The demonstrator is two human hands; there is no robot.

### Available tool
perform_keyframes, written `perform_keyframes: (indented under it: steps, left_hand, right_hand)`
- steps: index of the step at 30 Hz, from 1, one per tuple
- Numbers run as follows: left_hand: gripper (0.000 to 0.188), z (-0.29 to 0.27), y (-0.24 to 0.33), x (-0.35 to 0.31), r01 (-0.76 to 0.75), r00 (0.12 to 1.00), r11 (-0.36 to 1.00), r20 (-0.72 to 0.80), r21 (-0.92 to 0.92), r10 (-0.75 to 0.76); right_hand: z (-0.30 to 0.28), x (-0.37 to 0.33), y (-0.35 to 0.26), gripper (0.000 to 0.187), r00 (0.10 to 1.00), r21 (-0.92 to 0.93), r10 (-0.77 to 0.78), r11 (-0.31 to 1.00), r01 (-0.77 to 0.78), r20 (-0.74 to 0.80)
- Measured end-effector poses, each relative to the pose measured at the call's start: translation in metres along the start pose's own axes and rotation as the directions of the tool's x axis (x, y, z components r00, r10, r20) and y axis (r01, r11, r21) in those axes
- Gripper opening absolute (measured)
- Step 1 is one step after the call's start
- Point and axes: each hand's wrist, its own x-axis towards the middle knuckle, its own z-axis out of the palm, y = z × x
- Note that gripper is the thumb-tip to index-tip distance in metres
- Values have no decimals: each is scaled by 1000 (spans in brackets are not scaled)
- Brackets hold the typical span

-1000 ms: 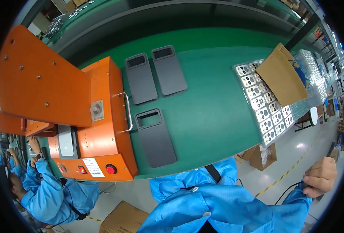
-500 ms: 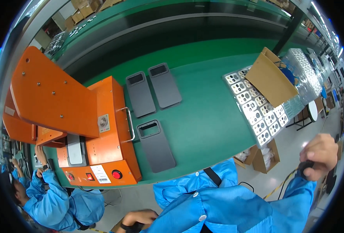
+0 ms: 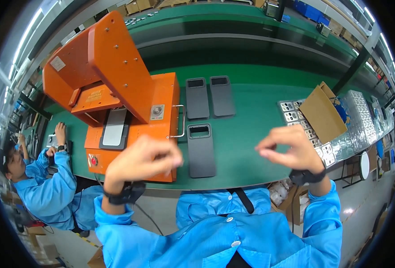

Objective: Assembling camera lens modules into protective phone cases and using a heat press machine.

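My left hand [image 3: 146, 160] hovers in front of the orange press [image 3: 130, 105], its fingers curled in and nothing visible in them; motion blurs it a little. Over the right part of the green table, my right hand [image 3: 291, 145] is raised with thumb and forefinger tips close together, apparently empty. Between the hands lies a dark grey phone case [image 3: 201, 156] with a cutout at its top. Farther back are two similar cases, one on the left [image 3: 197, 100] and one on the right [image 3: 223, 98]. A light grey plate [image 3: 114, 128] lies in the press's dark fixture.
To the right, a cardboard box [image 3: 322, 114] leans over trays of silvery camera-type plates [image 3: 291, 116]. A metal handle [image 3: 182, 120] juts from the press's side. At the far left a co-worker in blue [image 3: 50, 187] sits at the table. Open cartons [image 3: 291, 205] stand below the front edge.
Both hands have come up and inward over the table, the left from low by my body, the right from the far right. The view has shifted left; the cases stayed in place.
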Motion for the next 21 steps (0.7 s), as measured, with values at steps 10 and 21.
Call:
perform_keyframes:
  steps: [10,21]
  left_hand:
    - [20,90,-35,74,-60,855,942,-504,-330,-122]
    - [22,164,-85,55,-14,701,990,-708,-138,-89]
  right_hand:
    - [69,-67,68,11,937,8,266,962,-271,-225]
    - [-64,-193,25,18,579,-158,351,743,-650,-735]
